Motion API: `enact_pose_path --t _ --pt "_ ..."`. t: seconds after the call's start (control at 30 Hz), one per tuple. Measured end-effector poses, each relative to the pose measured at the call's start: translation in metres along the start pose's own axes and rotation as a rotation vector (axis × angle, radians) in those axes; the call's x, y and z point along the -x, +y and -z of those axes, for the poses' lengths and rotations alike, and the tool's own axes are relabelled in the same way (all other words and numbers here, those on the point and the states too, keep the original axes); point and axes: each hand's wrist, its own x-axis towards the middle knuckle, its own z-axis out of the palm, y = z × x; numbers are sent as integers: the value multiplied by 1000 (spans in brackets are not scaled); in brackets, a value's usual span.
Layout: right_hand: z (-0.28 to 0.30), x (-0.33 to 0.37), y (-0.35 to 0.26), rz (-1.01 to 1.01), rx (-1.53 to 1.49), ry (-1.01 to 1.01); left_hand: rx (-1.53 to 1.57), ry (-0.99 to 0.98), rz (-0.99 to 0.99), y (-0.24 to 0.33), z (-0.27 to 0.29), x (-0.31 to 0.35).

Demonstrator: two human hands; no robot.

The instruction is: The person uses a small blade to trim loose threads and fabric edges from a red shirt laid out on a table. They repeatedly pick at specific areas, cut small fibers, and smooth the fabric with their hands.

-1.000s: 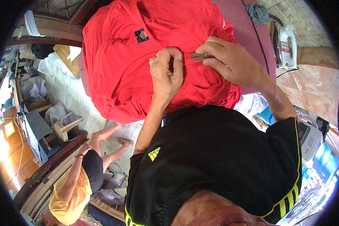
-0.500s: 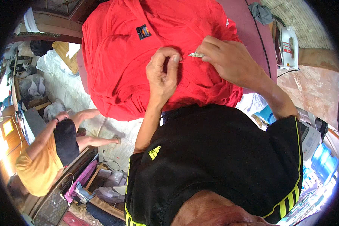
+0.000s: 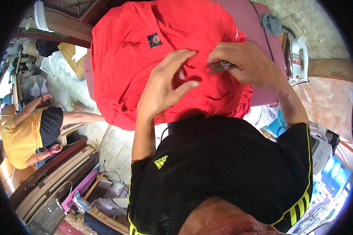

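Observation:
A red garment (image 3: 121, 70), gathered in folds, lies before me with a small black label (image 3: 155, 40) sewn near its neckline. My left hand (image 3: 162, 84) rests over its middle, thumb and fingers spread apart with nothing between them. To its right, my right hand (image 3: 247, 64) is closed around small metal thread snips (image 3: 220, 67). Their dark blades point left, toward the gap between my hands, over the red cloth. The palm hides most of the snips' body. Whether the blades touch the fabric I cannot tell.
The garment covers much of a mauve padded table (image 3: 259, 39), with a black cord running along its right side. A grey cloth (image 3: 271, 24) and a white iron (image 3: 299, 58) are at the right. Leftward, a person in yellow (image 3: 21, 133) is near plastic bags (image 3: 57, 64).
My left hand has gone from a pinch to spread fingers. The snips have turned in my right hand, showing their blades. The person in yellow has shifted left and moved their arms.

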Motion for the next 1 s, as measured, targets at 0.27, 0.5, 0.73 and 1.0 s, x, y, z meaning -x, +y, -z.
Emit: enact_pose_path --t 0.27,0.5,0.73,1.0 --pt "-3 -34 19 -14 139 427 591 -37 487 -34 -5 -14" --pt "-41 -19 -11 -73 -56 502 755 16 477 -38 -13 -11" --pt "-49 -24 0 -152 -288 479 617 159 255 -37 -29 -8" --pt "-45 -23 6 -281 -590 409 410 350 93 -37 -51 -6"
